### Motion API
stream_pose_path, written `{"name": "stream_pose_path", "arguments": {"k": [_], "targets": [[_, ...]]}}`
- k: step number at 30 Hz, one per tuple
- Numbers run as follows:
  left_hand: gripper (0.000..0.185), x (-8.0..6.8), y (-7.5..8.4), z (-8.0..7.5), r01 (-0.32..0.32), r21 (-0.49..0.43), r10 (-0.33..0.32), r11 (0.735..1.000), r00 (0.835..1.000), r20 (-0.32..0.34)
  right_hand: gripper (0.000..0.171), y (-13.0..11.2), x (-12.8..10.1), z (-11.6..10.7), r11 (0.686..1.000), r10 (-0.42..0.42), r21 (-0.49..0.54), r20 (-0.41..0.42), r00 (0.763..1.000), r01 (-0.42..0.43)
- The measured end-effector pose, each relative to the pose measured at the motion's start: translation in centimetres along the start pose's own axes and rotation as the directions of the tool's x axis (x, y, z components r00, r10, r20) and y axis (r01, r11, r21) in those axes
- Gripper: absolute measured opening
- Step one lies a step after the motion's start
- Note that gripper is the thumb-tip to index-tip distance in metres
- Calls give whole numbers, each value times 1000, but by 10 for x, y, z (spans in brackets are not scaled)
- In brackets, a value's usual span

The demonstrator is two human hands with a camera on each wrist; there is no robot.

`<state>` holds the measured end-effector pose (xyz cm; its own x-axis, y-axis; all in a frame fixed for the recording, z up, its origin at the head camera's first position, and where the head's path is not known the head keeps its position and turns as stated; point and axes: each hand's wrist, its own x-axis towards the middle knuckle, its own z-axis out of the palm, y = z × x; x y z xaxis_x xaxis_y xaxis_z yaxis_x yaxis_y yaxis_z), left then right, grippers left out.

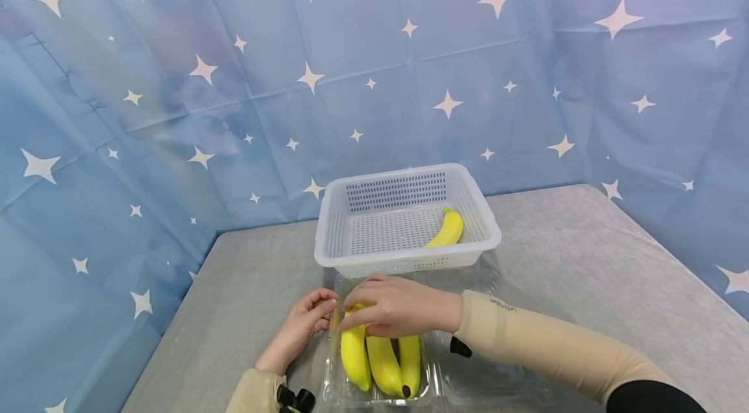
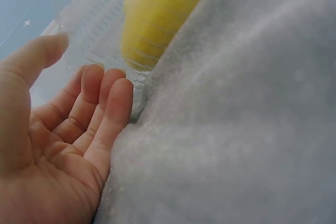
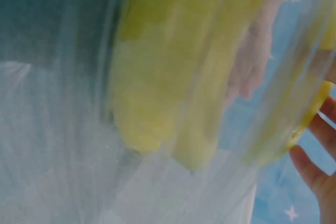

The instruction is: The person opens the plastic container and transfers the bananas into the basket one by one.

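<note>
A clear plastic clamshell box [image 1: 435, 361] lies with its lid spread out to the right. Three yellow bananas, the middle one [image 1: 383, 364] among them, lie side by side in its left half. My right hand [image 1: 398, 306] holds the upper end of the leftmost banana [image 1: 354, 354] between thumb and fingers; the right wrist view shows this banana [image 3: 310, 108] through the plastic. By the box's left wall is my left hand [image 1: 304, 322]. In the left wrist view, the left hand [image 2: 73, 124] has loosely bent fingers at the box's edge and nothing in its grasp.
Behind the box stands a white slotted plastic basket [image 1: 404, 257] with one banana [image 1: 449, 227] at its right side. Everything rests on a grey cloth-covered table [image 1: 257, 289]. A blue curtain [image 1: 374, 75] with white stars hangs behind and at the sides.
</note>
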<state>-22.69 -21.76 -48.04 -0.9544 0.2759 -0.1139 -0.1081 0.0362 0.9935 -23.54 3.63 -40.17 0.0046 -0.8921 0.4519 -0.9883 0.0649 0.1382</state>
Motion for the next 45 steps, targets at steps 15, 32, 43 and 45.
{"name": "stream_pose_path", "arguments": {"k": [15,32,43,45], "targets": [[27,0,0,1,9,1,-9,1000,1000,-20,45,6,-5,-14,1000,-2,-14,-52,999,2],[30,1,-2,-1,8,12,-8,1000,1000,-20,44,17,-11,-32,999,42,16,-121,992,-41],[30,1,-3,0,30,6,-30,1000,999,-35,43,29,-11,-38,999,27,-34,-213,977,-35],[30,1,-3,0,34,8,-34,999,999,-38,42,31,-11,-41,998,28,-41,-217,976,-38]]}}
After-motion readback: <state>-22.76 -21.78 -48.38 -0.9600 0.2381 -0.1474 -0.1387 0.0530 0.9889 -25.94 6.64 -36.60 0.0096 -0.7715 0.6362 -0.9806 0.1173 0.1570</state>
